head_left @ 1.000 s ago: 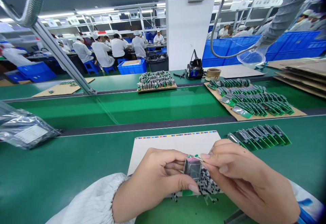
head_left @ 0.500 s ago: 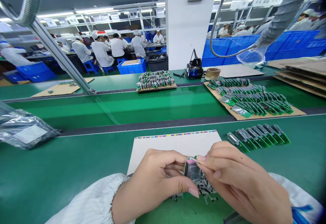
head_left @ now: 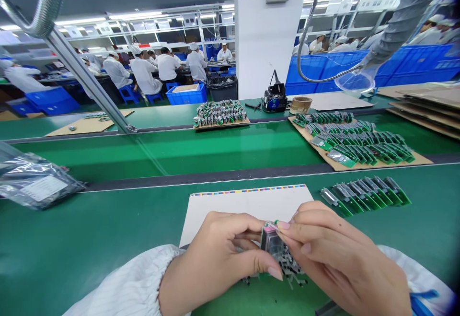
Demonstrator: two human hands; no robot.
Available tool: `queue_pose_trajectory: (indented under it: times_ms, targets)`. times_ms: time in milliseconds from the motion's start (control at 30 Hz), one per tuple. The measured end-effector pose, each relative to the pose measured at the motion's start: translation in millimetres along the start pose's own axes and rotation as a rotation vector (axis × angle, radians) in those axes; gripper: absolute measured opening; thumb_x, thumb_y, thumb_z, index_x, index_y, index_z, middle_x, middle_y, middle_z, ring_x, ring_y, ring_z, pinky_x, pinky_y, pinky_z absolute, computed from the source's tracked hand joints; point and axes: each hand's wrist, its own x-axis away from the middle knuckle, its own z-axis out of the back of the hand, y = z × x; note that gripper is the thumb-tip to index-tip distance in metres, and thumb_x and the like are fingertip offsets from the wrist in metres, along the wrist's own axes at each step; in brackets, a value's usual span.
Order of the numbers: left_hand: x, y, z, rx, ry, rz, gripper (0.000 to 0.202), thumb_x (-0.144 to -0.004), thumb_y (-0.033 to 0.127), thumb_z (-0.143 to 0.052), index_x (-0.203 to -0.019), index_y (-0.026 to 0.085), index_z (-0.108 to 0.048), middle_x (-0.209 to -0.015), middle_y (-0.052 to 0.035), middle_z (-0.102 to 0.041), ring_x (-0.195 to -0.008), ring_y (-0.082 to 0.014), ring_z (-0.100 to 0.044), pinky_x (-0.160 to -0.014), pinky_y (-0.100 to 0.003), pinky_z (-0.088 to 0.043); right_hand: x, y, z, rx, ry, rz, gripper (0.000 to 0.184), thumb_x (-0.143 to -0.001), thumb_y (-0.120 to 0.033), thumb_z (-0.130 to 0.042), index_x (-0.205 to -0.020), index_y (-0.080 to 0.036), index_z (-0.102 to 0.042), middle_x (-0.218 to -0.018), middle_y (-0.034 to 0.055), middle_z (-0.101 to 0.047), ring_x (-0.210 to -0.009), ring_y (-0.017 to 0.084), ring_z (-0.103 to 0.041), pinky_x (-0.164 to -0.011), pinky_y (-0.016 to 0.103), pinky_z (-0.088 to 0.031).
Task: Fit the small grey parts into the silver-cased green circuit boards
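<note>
My left hand [head_left: 224,253] grips a small circuit board with a display module [head_left: 273,243] between thumb and fingers, held upright with a pink strip at its top edge. My right hand [head_left: 334,244] is closed in a pinch at that top edge, on a thin pale piece [head_left: 272,226] too small to name exactly. Below the board, a heap of small black-and-white parts [head_left: 292,264] lies on the bench, partly hidden by both hands. A white card [head_left: 247,205] with a coloured strip along its far edge lies just behind my hands.
Several boards [head_left: 364,193] stand in a leaning row at right. More fill a cardboard sheet [head_left: 336,166] and a farther pile [head_left: 220,113]. A plastic bag [head_left: 39,184] lies at left. A tape roll [head_left: 301,104] and black device [head_left: 274,96] stand behind. Co-workers sit beyond.
Both hands keep nearly the same hold on the board; it sits only a touch lower in view. The whole scene has shifted slightly with the camera.
</note>
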Motion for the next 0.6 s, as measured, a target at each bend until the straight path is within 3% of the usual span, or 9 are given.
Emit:
queue_pose_trajectory:
  times_ms: [167,367,467,600]
  targets:
    - [0.5,0.7,-0.2,-0.185,0.032,-0.079,0.021,-0.068,0.017,-0.079,-0.088,0.02,-0.073,-0.062,0.0027,-0.071,-0.057,-0.0121,-0.066,-0.057,-0.016,-0.051,-7.6,-1.8,-2.5,-0.024,0.058,0.039,0.028,-0.088,0.005,-0.046,-0.103,-0.017,-0.054,-0.088,0.0049,-0.063,-0.074,0.015,-0.053,-0.065,0.028,-0.048]
    - [3.5,-1.5,-0.1,-0.459,0.062,-0.163,0.016,-0.074,0.025,-0.075,-0.09,0.022,-0.074,-0.077,0.0005,-0.074,-0.064,-0.0129,-0.067,-0.06,-0.016,-0.052,9.6,2.1,-4.3,-0.008,-0.04,-0.086,0.031,-0.087,0.002,-0.052,-0.111,-0.016,-0.058,-0.093,0.0067,-0.06,-0.08,0.019,-0.054,-0.07,0.034,-0.049]
    - [2.8,-1.5,0.6,-0.493,0.069,-0.163,0.02,-0.075,0.027,-0.074,-0.094,0.021,-0.073,-0.077,-0.0008,-0.074,-0.066,-0.0148,-0.068,-0.063,-0.018,-0.053,7.2,4.0,-4.1,-0.034,-0.03,-0.053,0.035,-0.086,0.003,-0.052,-0.113,-0.018,-0.055,-0.094,0.0057,-0.062,-0.08,0.017,-0.056,-0.069,0.031,-0.051]
    - [1.0,-2.3,2.1,-0.453,0.069,-0.156,0.021,-0.074,0.026,-0.075,-0.094,0.021,-0.072,-0.078,-0.0007,-0.074,-0.067,-0.0136,-0.068,-0.062,-0.016,-0.053,-5.4,3.5,-5.0,-0.055,0.042,0.026,0.029,-0.087,0.004,-0.045,-0.098,-0.022,-0.049,-0.087,0.0026,-0.066,-0.073,0.014,-0.055,-0.067,0.028,-0.051]
